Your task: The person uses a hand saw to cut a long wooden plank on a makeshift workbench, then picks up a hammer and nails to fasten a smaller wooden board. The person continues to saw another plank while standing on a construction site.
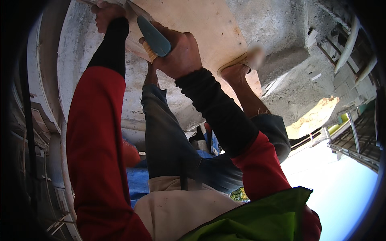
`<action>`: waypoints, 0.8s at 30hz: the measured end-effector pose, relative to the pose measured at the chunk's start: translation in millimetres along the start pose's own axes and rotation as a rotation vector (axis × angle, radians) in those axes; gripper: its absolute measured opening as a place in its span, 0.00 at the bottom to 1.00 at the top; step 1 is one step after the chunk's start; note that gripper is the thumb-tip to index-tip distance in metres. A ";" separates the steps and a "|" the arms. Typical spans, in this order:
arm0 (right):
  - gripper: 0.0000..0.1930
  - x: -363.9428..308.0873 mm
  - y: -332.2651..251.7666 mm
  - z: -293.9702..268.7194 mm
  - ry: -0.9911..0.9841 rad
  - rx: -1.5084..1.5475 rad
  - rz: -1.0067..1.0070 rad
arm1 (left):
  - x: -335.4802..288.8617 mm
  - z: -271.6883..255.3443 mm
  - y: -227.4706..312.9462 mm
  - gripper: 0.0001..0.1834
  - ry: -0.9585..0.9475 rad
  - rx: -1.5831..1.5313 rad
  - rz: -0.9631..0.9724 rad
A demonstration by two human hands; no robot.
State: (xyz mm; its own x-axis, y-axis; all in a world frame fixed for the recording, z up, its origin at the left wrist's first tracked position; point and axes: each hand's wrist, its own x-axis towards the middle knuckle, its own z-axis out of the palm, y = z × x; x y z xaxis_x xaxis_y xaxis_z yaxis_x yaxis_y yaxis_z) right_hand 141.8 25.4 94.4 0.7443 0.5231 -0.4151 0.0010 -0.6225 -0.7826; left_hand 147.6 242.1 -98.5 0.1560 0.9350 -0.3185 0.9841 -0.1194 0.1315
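Observation:
My right hand (179,52) is closed round the blue-grey handle (153,37) of a hand saw. Its narrow blade (138,9) points up and left, lying along the left edge of a pale plywood board (205,24). Farther left, at the top rim of the view, my left hand (106,16) has its fingers curled at the board's edge; part of its grip is cut off. A sandalled foot (235,71) rests on the board's right part.
Rough grey concrete (277,24) surrounds the board. A broken yellowish piece (313,119) lies to the right, with pale poles (349,44) beyond. A metal grille (358,140) stands at the right edge. Blue material (138,182) shows beside my legs.

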 end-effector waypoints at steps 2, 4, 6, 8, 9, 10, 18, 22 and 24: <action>0.26 -38.0 -26.9 -26.1 -0.026 0.018 0.142 | 0.0 3.9 0.2 0.32 -0.012 0.011 -0.002; 0.25 -103.5 -65.1 -79.2 0.003 0.003 0.128 | -1.3 4.6 -1.1 0.32 -0.005 0.004 -0.019; 0.27 -158.8 -98.6 -126.8 -0.119 -0.064 0.148 | -3.4 0.5 -1.9 0.32 0.006 -0.025 0.023; 0.30 -166.5 -98.8 -135.1 -0.128 -0.088 0.123 | -6.0 -5.1 -0.7 0.32 0.003 -0.028 0.016; 0.32 -152.9 -90.8 -127.8 -0.119 -0.071 0.125 | -7.0 -7.2 1.3 0.32 0.005 -0.042 0.013; 0.33 -125.3 -69.9 -106.5 -0.036 -0.017 0.078 | -7.7 -8.4 3.5 0.32 -0.028 -0.041 -0.007; 0.31 -21.6 -16.0 -11.3 -0.005 -0.029 0.108 | 11.0 11.8 -7.4 0.31 -0.101 0.040 -0.062; 0.37 -142.5 -81.4 -111.2 -0.127 -0.051 0.233 | 19.6 31.3 -15.5 0.30 -0.031 0.162 0.003; 0.38 -174.7 -98.7 -143.6 -0.120 -0.054 0.244 | 18.9 36.4 -12.8 0.28 -0.084 0.210 0.082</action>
State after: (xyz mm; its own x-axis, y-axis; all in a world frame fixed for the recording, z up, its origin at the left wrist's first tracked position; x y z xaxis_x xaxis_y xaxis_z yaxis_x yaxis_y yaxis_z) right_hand 107.6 -88.1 310.8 0.6424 0.4174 -0.6427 -0.1305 -0.7668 -0.6284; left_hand 141.1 249.2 -140.4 0.2338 0.8893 -0.3931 0.9626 -0.2685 -0.0349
